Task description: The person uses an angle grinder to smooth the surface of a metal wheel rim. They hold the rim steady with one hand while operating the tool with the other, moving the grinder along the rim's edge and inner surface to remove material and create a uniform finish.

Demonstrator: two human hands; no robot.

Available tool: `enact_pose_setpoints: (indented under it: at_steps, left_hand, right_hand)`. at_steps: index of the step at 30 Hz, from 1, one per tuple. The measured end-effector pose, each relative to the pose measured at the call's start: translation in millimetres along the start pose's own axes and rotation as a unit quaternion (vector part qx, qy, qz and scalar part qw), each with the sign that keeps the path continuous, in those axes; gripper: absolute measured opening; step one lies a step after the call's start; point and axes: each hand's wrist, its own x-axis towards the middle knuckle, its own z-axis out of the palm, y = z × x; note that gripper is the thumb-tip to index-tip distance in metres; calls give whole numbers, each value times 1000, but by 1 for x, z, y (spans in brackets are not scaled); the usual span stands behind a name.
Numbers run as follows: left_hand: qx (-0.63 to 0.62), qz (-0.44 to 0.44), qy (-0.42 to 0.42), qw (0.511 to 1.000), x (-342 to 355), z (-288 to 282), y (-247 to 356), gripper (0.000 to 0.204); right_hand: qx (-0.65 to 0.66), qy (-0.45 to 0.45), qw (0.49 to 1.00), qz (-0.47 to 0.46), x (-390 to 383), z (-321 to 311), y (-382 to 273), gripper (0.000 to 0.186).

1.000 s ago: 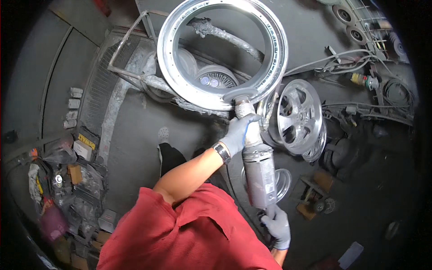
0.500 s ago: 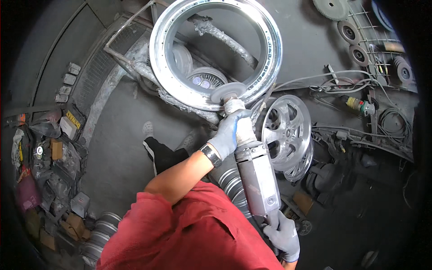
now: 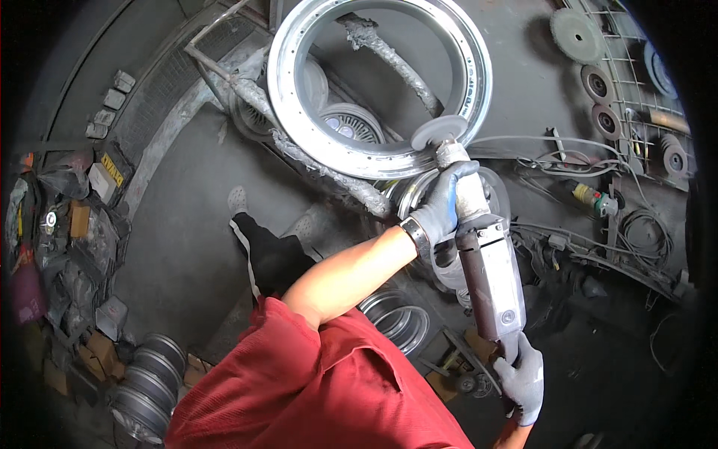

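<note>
My left hand [image 3: 441,208], in a grey-blue work glove with a dark band at the wrist, is wrapped round the pale, wrapped neck of a large angle grinder [image 3: 493,280]. At the lower end of the tool, my gloved right hand [image 3: 521,380] closes round the rear handle. The grinder's round disc [image 3: 438,132] lies over the lower right edge of a shiny metal wheel rim [image 3: 285,93]; I cannot tell whether they touch. The rim rests on a crusted metal stand [image 3: 314,166].
Spoked wheels [image 3: 351,123] sit below and behind the rim. Spare discs [image 3: 577,36] hang on a wire rack at right, near a smaller grinder [image 3: 591,196] and coiled cables [image 3: 647,232]. Stacked rims [image 3: 149,385] and clutter [image 3: 82,224] are at left.
The grinder, with both hands on it, has moved right and slightly up along the rim's lower edge. The whole view has shifted a little too.
</note>
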Motion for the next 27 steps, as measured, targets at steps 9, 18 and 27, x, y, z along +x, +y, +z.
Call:
enact_pose_setpoints:
  at_steps: [9, 18, 27]
  left_hand:
    - [59, -12, 67, 996, -38, -47, 31, 25]
    - [224, -52, 196, 953, -114, -72, 111, 22]
    - [430, 56, 285, 855, -147, -78, 170, 32]
  right_hand:
    - [85, -32, 995, 50, -36, 65, -45, 33]
    - [286, -90, 947, 112, -81, 190, -91, 31]
    - [540, -156, 825, 50, -68, 304, -106, 30]
